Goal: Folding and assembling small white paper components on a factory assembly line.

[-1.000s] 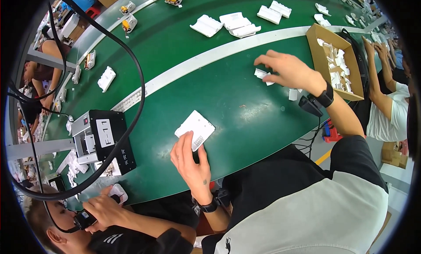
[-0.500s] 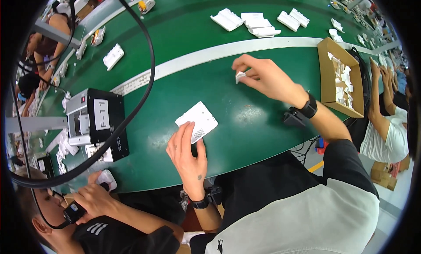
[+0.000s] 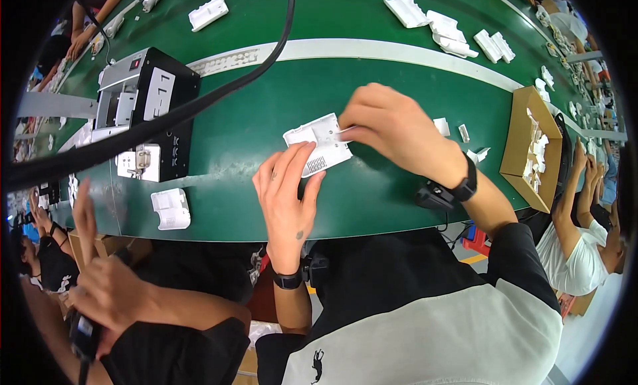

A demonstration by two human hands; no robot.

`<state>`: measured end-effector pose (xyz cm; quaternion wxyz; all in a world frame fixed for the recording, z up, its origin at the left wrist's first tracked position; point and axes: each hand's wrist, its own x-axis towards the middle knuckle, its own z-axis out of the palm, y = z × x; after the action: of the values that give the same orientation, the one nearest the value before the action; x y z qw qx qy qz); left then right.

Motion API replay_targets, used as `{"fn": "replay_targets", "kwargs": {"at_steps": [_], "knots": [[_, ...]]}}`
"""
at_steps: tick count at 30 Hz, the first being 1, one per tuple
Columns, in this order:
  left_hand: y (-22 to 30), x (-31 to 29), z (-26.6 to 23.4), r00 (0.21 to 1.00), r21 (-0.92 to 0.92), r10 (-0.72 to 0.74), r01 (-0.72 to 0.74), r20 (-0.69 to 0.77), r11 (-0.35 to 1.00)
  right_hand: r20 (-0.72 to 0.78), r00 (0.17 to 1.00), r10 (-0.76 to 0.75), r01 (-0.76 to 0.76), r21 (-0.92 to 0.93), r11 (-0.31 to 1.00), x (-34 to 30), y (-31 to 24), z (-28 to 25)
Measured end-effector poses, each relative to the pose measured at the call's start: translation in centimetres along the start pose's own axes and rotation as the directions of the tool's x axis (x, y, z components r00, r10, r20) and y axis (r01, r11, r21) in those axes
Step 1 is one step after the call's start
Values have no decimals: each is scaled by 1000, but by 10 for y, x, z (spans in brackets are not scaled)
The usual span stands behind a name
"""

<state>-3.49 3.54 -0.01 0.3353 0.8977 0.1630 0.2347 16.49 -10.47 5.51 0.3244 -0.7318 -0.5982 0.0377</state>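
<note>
A white plastic cover (image 3: 319,160) with a slotted grille and moulded ribs lies at mid-table. My left hand (image 3: 286,192) grips it from the near left, fingers over its face and thumb along the near edge. At the cover's right edge, my right hand (image 3: 392,129) is closed in a pinch on a small white plastic piece (image 3: 343,135). Most of that piece is hidden by the fingers. Several small white plastic pieces (image 3: 441,126) rest on the green table beyond my right wrist.
A cardboard box (image 3: 557,186) of white pieces stands at the right. On the left is a black and silver machine (image 3: 174,112), with another white cover (image 3: 171,209) nearer. A black cable (image 3: 219,93) crosses the upper left. A co-worker's hand (image 3: 109,285) is at lower left; more covers (image 3: 448,34) lie beyond the pale rail.
My right hand has brought the small piece to the cover's right edge. The view has shifted. The co-worker's hand has left the other white cover, which now lies on the table.
</note>
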Motion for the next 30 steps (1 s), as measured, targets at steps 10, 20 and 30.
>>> {"fn": "replay_targets", "kwargs": {"at_steps": [10,20,30], "knots": [[2,0,1,1000,-21,-26,26,-12,999,197,979,-60,78,-88,993,13,-3,19],[1,3,4,1000,-4,-21,21,-20,1000,207,974,-93,107,-61,992,17,4,27],[1,3,2,1000,9,-12,12,10,1000,335,942,9,24,-93,995,23,-2,28]]}}
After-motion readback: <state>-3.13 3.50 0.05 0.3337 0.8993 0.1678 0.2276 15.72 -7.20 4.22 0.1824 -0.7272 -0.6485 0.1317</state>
